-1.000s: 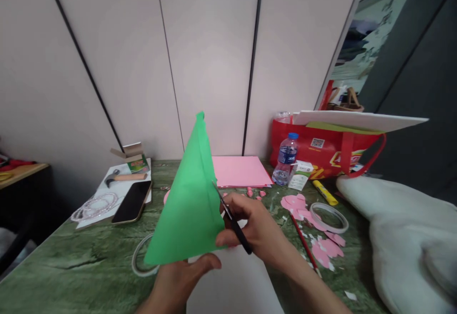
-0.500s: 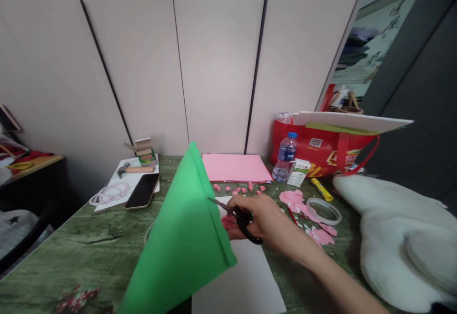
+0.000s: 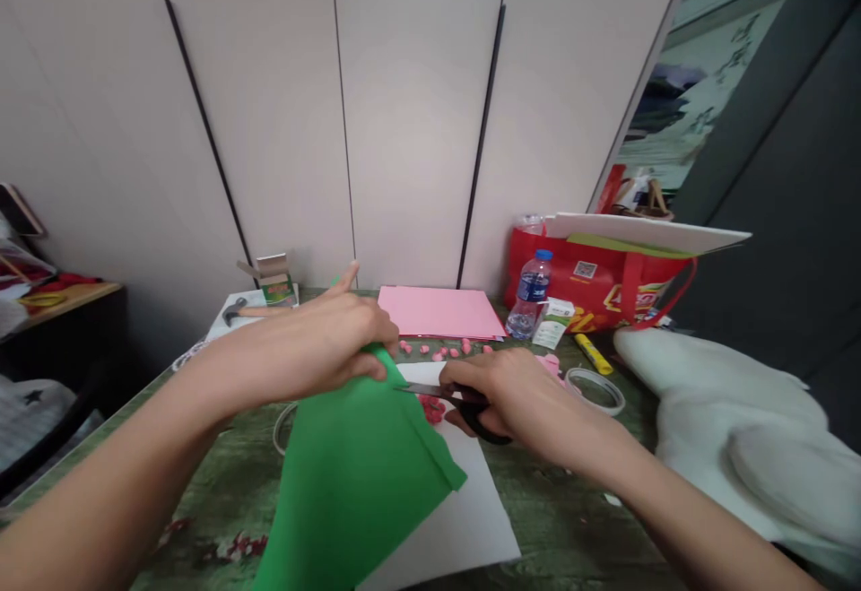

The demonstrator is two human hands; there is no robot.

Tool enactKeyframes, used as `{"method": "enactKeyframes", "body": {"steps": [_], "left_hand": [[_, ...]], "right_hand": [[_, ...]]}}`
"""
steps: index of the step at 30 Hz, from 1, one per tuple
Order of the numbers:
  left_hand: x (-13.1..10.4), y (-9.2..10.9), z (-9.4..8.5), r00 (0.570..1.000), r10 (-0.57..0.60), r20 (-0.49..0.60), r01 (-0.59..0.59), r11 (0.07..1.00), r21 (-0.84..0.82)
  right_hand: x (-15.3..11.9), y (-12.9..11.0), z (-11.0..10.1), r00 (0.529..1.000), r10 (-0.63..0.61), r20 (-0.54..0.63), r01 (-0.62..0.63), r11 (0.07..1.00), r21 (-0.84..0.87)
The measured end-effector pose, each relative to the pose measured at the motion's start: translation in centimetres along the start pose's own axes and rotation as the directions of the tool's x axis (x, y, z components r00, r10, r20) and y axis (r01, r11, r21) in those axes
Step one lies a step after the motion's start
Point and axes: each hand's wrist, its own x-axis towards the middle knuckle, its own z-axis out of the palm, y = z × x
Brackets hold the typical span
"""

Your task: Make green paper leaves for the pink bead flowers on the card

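Note:
A sheet of green paper (image 3: 356, 474) with a folded strip along its right edge is pinched near its top by my left hand (image 3: 336, 331), whose index finger points up. My right hand (image 3: 504, 389) grips black-handled scissors (image 3: 430, 389). The blade tips touch the strip just below my left fingers; whether they have cut in, I cannot tell. Under the green paper lies a white sheet (image 3: 464, 519), with a red flower-like cluster (image 3: 432, 408) behind the scissors.
Small pink pieces (image 3: 454, 352) lie before a stack of pink paper (image 3: 440, 311). To the right are a water bottle (image 3: 531, 295), a red bag (image 3: 605, 282), a tape roll (image 3: 595, 392), a yellow glue stick (image 3: 593, 353) and a white plush (image 3: 713, 412). A hammer (image 3: 252, 310) lies at left.
My left hand has come into view and holds the green paper's top. The paper is lower and flatter. My right hand and the scissors have shifted slightly right.

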Motion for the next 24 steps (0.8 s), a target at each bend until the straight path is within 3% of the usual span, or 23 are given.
{"method": "enactKeyframes", "body": {"steps": [3,6,14,24], "left_hand": [[0.6,0.5,-0.2,0.998,-0.029,0.057,0.03,0.999,-0.013],[1.2,1.3,-0.7,0.997,-0.057,0.045,0.06,0.995,-0.074],[1.6,2.4,-0.7,0.987,-0.063,0.145,0.084,0.987,-0.139],[2.1,2.4,-0.6,0.992,-0.113,0.05,0.123,0.944,-0.307]], "right_hand": [[-0.7,0.8,-0.5,1.0,-0.028,0.001,0.028,0.998,-0.054],[-1.5,1.3,-1.2,0.999,-0.044,0.013,0.045,0.995,-0.09],[-2.8,0.5,-2.8,0.994,-0.049,0.096,0.049,0.999,0.005],[-3.2,0.7,-2.3,0.999,0.03,-0.015,-0.029,0.995,0.094]]}}
